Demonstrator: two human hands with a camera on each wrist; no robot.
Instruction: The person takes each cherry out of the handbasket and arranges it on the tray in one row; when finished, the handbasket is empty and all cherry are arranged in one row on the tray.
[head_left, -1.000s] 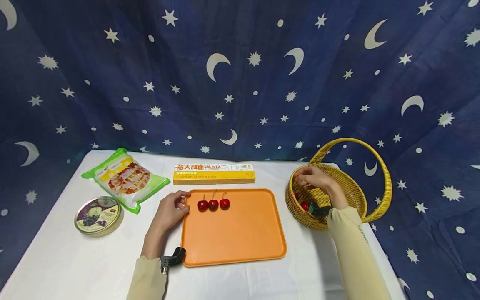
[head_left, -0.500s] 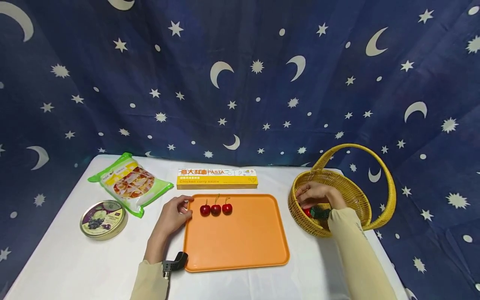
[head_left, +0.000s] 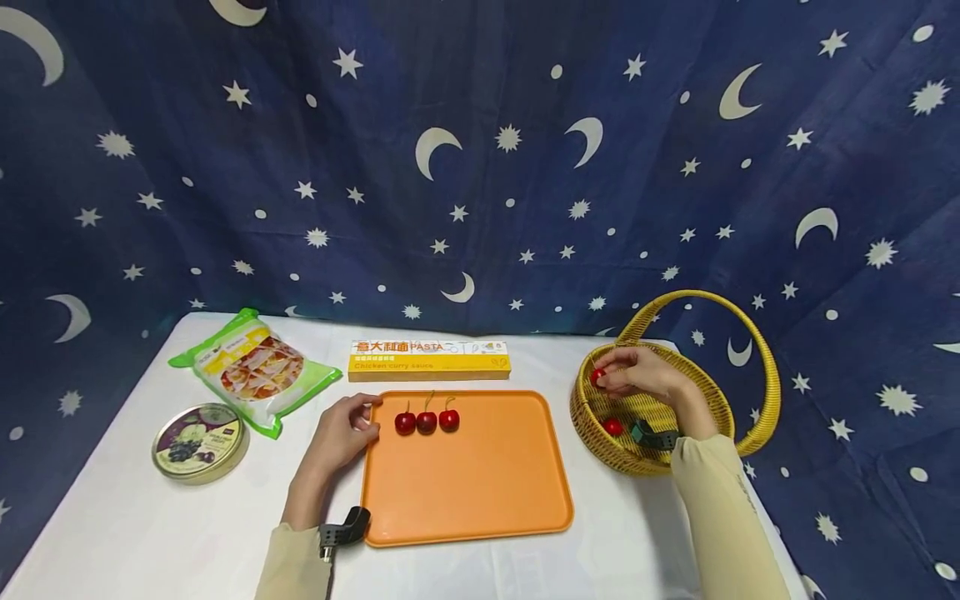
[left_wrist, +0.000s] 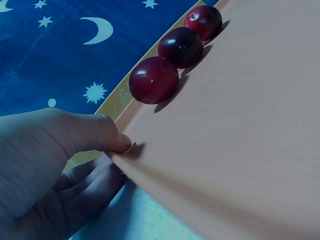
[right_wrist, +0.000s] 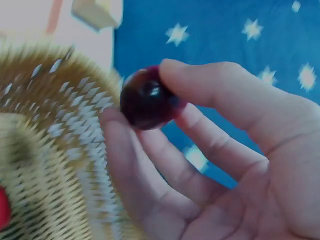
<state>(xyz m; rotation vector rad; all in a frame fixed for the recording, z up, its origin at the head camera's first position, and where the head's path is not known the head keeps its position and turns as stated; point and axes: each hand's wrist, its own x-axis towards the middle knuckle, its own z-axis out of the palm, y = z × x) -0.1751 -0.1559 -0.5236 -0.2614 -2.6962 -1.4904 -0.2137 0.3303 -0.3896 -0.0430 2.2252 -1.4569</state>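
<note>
We pinched a cherry [head_left: 597, 376] in our right hand [head_left: 637, 375], above the wicker basket [head_left: 720, 400] at the table's right edge. Our left hand [head_left: 341, 429] gripped the far left corner of the orange tray [head_left: 480, 492], just beside three cherries [head_left: 427, 421] lined along the tray's far edge.

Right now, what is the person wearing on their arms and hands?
Both arms are in long, plain beige sleeves, the left sleeve and the right sleeve each ending at the wrist. A small black device is strapped at each wrist: one on the left, one on the right. The left hand and right hand are bare, without gloves; no rings or watch are visible.
</note>
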